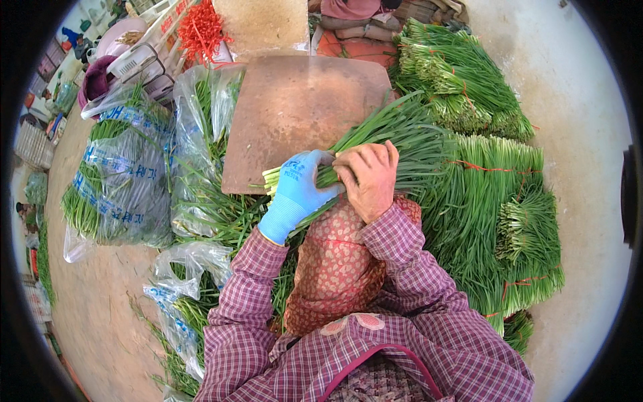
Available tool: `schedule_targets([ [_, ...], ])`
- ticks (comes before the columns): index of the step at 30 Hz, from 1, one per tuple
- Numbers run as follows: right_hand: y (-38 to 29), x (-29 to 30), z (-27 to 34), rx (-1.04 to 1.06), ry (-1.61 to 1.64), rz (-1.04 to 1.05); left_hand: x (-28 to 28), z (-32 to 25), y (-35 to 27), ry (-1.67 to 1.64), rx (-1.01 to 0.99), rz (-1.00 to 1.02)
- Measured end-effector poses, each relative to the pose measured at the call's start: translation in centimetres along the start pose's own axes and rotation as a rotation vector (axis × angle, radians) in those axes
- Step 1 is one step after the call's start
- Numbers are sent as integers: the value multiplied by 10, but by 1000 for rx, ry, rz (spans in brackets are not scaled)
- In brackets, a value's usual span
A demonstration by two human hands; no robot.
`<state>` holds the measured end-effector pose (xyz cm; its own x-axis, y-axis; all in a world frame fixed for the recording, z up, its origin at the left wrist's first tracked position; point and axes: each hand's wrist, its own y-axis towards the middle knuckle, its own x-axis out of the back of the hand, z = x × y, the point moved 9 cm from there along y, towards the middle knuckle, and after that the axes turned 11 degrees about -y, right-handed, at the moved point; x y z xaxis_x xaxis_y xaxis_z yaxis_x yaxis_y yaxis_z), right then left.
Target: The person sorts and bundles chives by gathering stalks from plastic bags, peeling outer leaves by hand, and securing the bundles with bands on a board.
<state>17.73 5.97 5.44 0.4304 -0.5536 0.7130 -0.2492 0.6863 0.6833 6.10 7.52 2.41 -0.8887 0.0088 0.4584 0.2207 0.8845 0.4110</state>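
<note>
My left hand, in a blue knit work glove with a coated palm, is wrapped around a bunch of garlic chives. Its pale cut stems stick out to the left of the glove, and its green leaves fan out to the upper right. My bare right hand grips the same bunch beside the left, fingers curled over the top; some fingertips are hidden. Beneath the hands are the near edge of a brown board and my red patterned apron. Loose chives lie left of my left wrist.
Tied chive bundles are stacked at right and upper right. Printed plastic bags of greens stand at left, with another open bag nearer me. Red ties hang near white plastic crates. People are in the far left background.
</note>
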Motion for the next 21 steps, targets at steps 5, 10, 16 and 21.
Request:
schedule_targets([
  [5, 15, -17, 9, 45, 162, -22, 11, 25, 13, 4, 179, 29],
  [10, 38, -37, -14, -84, 423, -7, 8, 7, 19, 585, 84, 207],
  [16, 44, -42, -14, -80, 479, -57, -3, 33, 26, 764, 136, 211],
  [21, 26, -14, 15, 61, 375, -43, 1, 47, 32, 621, 151, 221],
])
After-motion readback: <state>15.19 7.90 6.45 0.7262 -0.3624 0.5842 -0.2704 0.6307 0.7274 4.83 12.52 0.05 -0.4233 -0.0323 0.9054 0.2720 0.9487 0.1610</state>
